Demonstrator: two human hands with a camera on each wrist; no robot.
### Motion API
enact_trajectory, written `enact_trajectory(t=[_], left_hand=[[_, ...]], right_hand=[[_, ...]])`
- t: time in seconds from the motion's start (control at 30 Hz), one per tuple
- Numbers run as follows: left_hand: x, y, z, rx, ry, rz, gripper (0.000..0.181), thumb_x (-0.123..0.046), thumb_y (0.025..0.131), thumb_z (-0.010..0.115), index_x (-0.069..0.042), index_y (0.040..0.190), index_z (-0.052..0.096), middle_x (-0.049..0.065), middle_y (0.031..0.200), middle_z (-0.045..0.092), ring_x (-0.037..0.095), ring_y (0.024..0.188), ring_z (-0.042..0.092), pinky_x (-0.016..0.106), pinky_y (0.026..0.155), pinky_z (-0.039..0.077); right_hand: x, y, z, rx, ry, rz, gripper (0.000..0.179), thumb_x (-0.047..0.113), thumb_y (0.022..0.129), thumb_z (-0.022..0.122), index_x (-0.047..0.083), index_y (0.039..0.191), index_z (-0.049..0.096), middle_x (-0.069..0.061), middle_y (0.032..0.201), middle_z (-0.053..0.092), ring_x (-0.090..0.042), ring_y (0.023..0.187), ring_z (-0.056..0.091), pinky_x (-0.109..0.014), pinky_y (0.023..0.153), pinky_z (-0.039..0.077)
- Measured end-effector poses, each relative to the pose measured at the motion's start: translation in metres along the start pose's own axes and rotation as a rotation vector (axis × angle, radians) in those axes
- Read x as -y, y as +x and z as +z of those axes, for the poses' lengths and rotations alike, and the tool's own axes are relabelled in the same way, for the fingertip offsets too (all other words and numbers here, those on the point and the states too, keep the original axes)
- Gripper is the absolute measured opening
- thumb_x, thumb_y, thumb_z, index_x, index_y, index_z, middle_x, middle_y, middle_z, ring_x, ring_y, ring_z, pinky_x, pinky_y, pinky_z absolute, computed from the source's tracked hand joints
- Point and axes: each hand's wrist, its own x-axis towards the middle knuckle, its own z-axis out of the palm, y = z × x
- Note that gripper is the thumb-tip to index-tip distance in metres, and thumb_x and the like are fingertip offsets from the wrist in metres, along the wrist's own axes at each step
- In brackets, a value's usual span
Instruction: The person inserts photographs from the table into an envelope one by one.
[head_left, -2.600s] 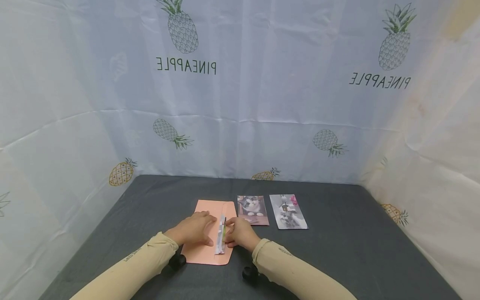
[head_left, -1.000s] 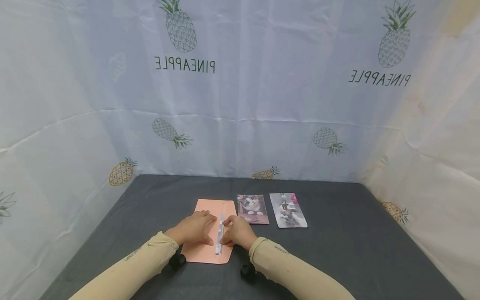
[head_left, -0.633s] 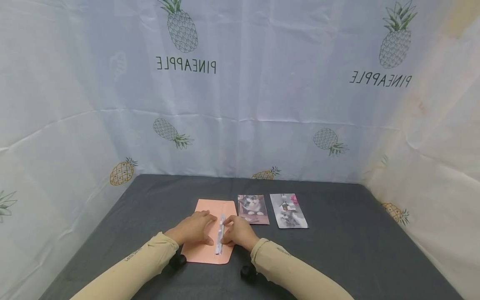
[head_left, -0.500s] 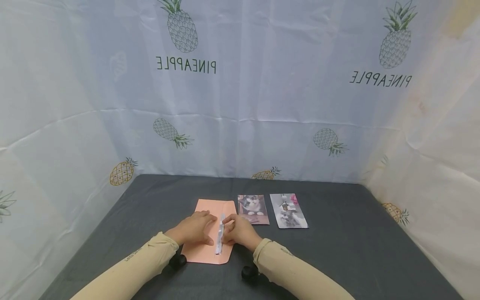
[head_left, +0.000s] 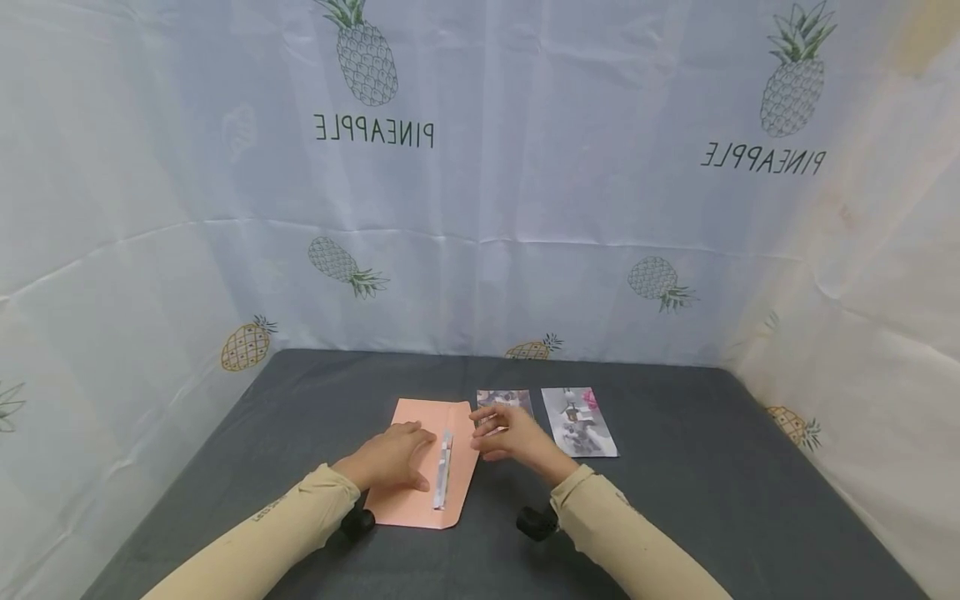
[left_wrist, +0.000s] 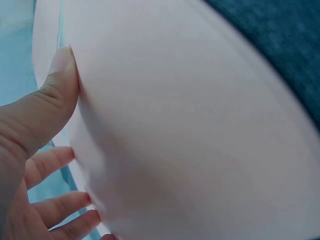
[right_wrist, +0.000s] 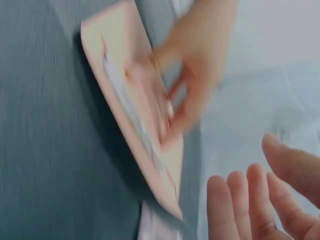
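A peach-coloured paper envelope (head_left: pixel 408 507) lies on the dark table, its right border raised in a fold or flap. A narrow strip of a printed picture (head_left: pixel 442 471) shows lengthwise near that border; the rest of it is hidden. My left hand (head_left: pixel 388 457) rests on the envelope, fingers spread, left of the strip. In the left wrist view the thumb (left_wrist: pixel 62 87) presses flat on the paper. My right hand (head_left: pixel 517 437) hovers right of the envelope, holding nothing, its fingers loosely extended. It partly covers a cat photo (head_left: pixel 506 397).
A second photo (head_left: pixel 577 423), grey with a pink flower, lies right of the cat photo. The dark tabletop (head_left: pixel 675 500) is bounded at the back and sides by a white pineapple-print curtain (head_left: pixel 480 292). Black wrist devices (head_left: pixel 357 523) hang under both wrists.
My right hand has let go of the strip's edge and moved up and right, off the envelope. The envelope's right border now shows uncovered. My left hand has stayed in place.
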Motion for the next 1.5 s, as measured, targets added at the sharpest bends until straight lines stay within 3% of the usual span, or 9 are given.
enact_trajectory(t=[0.13,0.3,0.57,0.7,0.93,1.07,1.27,1.5], left_hand=[[0.001,-0.001,0.002,-0.004,-0.001,0.010,0.075,-0.039,0.069,0.085,-0.009,0.132,0.058,0.020,0.146,0.044,0.038,0.136,0.041,0.055,0.106,0.037],[0.001,-0.001,0.003,-0.003,-0.001,0.018,0.075,-0.040,0.069,0.085,-0.009,0.131,0.058,0.021,0.145,0.044,0.038,0.136,0.041,0.055,0.106,0.038],[0.002,0.000,0.001,0.006,0.012,0.022,0.075,-0.040,0.070,0.085,-0.009,0.132,0.057,0.020,0.146,0.044,0.038,0.136,0.040,0.055,0.107,0.037],[0.001,0.000,0.001,0.008,0.006,0.020,0.074,-0.039,0.070,0.085,-0.009,0.132,0.057,0.020,0.146,0.044,0.038,0.136,0.040,0.055,0.107,0.037],[0.000,-0.001,0.000,0.010,-0.013,0.006,0.074,-0.038,0.070,0.085,-0.009,0.132,0.058,0.020,0.146,0.044,0.038,0.137,0.039,0.056,0.107,0.036],[-0.001,-0.001,0.001,0.011,-0.014,0.002,0.074,-0.038,0.070,0.085,-0.009,0.132,0.058,0.020,0.147,0.043,0.038,0.137,0.039,0.056,0.108,0.035],[-0.001,-0.001,0.001,0.010,-0.007,-0.001,0.074,-0.038,0.070,0.085,-0.010,0.132,0.058,0.020,0.146,0.044,0.038,0.136,0.040,0.057,0.107,0.036],[-0.003,-0.002,-0.001,0.016,-0.001,-0.003,0.074,-0.038,0.070,0.085,-0.009,0.133,0.057,0.020,0.146,0.043,0.038,0.136,0.040,0.056,0.108,0.036]], right_hand=[[-0.009,-0.001,-0.033,-0.056,-0.047,0.019,0.046,0.004,0.088,0.068,-0.009,0.128,0.051,-0.015,0.099,0.063,-0.033,0.092,0.068,-0.043,0.080,0.058],[-0.021,-0.007,-0.074,-0.177,-0.101,0.134,0.048,0.005,0.090,0.066,-0.008,0.132,0.048,-0.020,0.108,0.062,-0.038,0.101,0.064,-0.050,0.088,0.054],[-0.040,-0.017,-0.131,-0.369,-0.172,0.254,0.051,0.005,0.088,0.069,-0.010,0.132,0.049,-0.026,0.115,0.061,-0.034,0.102,0.065,-0.048,0.088,0.054],[-0.050,-0.024,-0.151,-0.419,-0.212,0.300,0.051,0.005,0.088,0.068,-0.011,0.132,0.047,-0.029,0.120,0.057,-0.037,0.105,0.062,-0.049,0.089,0.053],[-0.061,-0.031,-0.164,-0.405,-0.251,0.392,0.057,0.008,0.088,0.069,-0.013,0.134,0.044,-0.035,0.134,0.045,-0.043,0.119,0.054,-0.046,0.091,0.052],[-0.068,-0.030,-0.165,-0.408,-0.276,0.445,0.056,0.008,0.085,0.072,-0.012,0.131,0.048,-0.034,0.135,0.045,-0.041,0.118,0.055,-0.044,0.091,0.053],[-0.078,-0.025,-0.163,-0.456,-0.369,0.448,0.052,0.009,0.079,0.077,-0.011,0.122,0.056,-0.032,0.128,0.052,-0.038,0.106,0.060,-0.044,0.086,0.054],[-0.074,-0.023,-0.154,-0.447,-0.462,0.441,0.058,0.016,0.075,0.082,-0.010,0.119,0.056,-0.031,0.125,0.054,-0.042,0.102,0.061,-0.049,0.086,0.052]])
